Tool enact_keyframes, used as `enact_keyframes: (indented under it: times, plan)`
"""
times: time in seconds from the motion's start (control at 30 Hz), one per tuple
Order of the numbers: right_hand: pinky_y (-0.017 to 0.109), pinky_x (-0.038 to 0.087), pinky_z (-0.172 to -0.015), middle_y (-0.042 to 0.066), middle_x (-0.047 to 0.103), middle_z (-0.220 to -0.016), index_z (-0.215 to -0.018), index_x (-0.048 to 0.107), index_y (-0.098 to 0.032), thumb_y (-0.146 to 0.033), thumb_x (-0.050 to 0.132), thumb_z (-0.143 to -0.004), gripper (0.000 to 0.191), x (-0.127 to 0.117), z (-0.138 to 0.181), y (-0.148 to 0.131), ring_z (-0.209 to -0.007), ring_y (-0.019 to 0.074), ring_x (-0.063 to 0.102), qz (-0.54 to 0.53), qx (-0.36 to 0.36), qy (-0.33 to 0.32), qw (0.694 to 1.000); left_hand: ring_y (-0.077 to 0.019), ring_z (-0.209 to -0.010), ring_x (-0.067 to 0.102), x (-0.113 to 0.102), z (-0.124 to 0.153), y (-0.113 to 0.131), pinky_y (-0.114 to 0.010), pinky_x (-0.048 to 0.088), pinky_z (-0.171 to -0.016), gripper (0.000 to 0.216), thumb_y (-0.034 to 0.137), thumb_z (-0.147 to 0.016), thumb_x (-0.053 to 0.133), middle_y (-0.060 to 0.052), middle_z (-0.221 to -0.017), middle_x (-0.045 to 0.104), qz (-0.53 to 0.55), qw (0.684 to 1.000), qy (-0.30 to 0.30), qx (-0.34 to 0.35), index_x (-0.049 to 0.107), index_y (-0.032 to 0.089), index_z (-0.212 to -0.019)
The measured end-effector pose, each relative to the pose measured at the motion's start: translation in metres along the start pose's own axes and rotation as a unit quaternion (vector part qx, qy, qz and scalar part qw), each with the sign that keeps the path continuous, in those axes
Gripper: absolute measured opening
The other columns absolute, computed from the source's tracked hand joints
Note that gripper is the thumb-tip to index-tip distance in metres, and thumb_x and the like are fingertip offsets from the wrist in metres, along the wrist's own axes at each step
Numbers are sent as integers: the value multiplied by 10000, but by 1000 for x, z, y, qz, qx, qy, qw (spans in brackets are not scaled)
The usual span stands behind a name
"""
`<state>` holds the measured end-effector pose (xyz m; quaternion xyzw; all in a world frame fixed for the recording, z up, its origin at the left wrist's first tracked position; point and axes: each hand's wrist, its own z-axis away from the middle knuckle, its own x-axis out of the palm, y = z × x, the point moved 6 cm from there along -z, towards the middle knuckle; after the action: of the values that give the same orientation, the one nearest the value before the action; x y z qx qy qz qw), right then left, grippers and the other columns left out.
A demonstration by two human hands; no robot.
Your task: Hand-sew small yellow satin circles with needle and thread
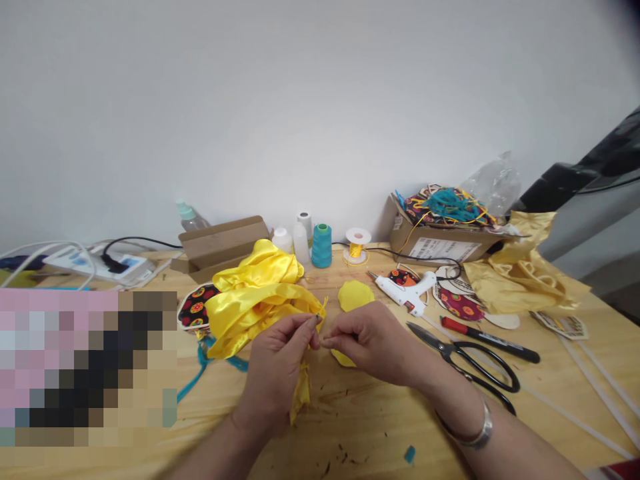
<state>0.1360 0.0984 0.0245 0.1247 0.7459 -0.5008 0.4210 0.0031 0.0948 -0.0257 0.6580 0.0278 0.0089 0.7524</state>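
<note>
- The left hand (283,357) is closed in a pinch, thumb against finger, with hold of the gathered edge of a shiny yellow cloth (250,307).
- That cloth lies bunched on the wooden table (380,427), mostly beyond the left hand and off to its left; a strip of yellow shows below the fingers too.
- The right hand (373,343) sits just beside the left, fingers curled and tips drawn together; from where I stand I cannot tell whether a thread or needle is between them. A silvery bracelet (483,427) rings that wrist.
- Past the right hand lies a round yellow piece (355,295), and more yellow shows under the hand.
- To the right I see a white glue gun (407,290), black-handled scissors (447,349) and a black marker with a red cap (500,343).
- Near the wall stand a teal thread spool (322,247) and a white reel (357,237) wound with yellow thread.
- At the back right, a cardboard box (410,239) brims with patterned pieces and teal strands (455,205); gold cloth (525,280) spreads beside it.
- Left of the yellow cloth, a flowery dark piece (199,307) lies close against it.
</note>
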Motion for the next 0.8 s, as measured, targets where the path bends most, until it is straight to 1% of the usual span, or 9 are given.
enact_keyframes:
  times: [0.13, 0.27, 0.33, 0.4, 0.5, 0.57, 0.67, 0.73, 0.8]
  plan:
    - [210, 221, -494, -49, 538, -507, -595, 605, -148, -227, 564, -834, 255, 0, 1, -4, -478, 47, 381, 18, -15, -9, 1000, -102, -547, 479, 0, 0, -1, -201, 369, -516, 210, 332, -764, 621, 44, -562, 532, -3, 1000, -1, -4, 614, 181, -619]
    - [211, 242, -509, -41, 594, -554, -661, 644, -170, -237, 559, -841, 211, 2, 1, -6, -493, 53, 431, 29, -36, -10, 999, -123, -599, 509, 0, -1, 0, -216, 413, -608, 193, 319, -760, 619, 33, -576, 560, -12, 1000, -13, 4, 627, 180, -627]
    - [215, 259, -523, -24, 625, -593, -682, 656, -174, -251, 554, -845, 207, 0, 1, -5, -521, 66, 469, 43, -37, -4, 998, -140, -640, 536, 2, -2, 2, -231, 425, -657, 187, 316, -763, 611, 26, -585, 572, -29, 999, -35, 3, 635, 181, -636]
    - [222, 278, -544, -6, 642, -633, -706, 664, -177, -249, 547, -849, 198, -4, 2, -4, -562, 83, 500, 65, -44, 13, 997, -152, -658, 550, 6, -1, 3, -237, 426, -665, 209, 315, -771, 598, 18, -584, 577, -49, 997, -63, 1, 633, 180, -614]
    - [233, 292, -570, 8, 624, -653, -744, 664, -178, -247, 532, -863, 191, -11, 4, -4, -612, 104, 510, 103, -71, 33, 992, -138, -601, 520, 12, 1, 6, -222, 404, -606, 243, 302, -770, 592, 17, -558, 569, -87, 991, -101, 3, 631, 179, -564]
    - [234, 297, -579, 8, 609, -662, -771, 664, -181, -220, 529, -864, 169, -13, 4, -3, -635, 110, 507, 108, -87, 36, 990, -127, -561, 495, 16, 4, 8, -215, 385, -574, 255, 307, -769, 594, 22, -537, 559, -102, 987, -124, 7, 635, 184, -550]
    - [222, 319, -592, 5, 602, -690, -770, 670, -185, -156, 544, -843, 149, -16, 3, -1, -656, 105, 504, 62, -95, 38, 993, -119, -538, 489, 22, 7, 8, -214, 370, -550, 263, 317, -778, 582, 22, -529, 562, -100, 981, -167, 2, 646, 189, -557]
    - [214, 342, -599, 3, 604, -679, -746, 673, -173, -145, 561, -830, 143, -18, 1, 2, -656, 102, 504, -3, -85, 33, 996, -113, -531, 479, 24, 9, 8, -213, 359, -540, 271, 309, -780, 579, 20, -525, 558, -91, 977, -195, -3, 645, 186, -548]
    - [209, 363, -589, -1, 602, -644, -724, 671, -154, -159, 579, -820, 132, -17, -2, 8, -636, 99, 504, -88, -55, 14, 995, -103, -522, 457, 26, 11, 7, -209, 344, -530, 286, 305, -781, 583, 22, -515, 540, -71, 975, -212, -9, 631, 179, -529]
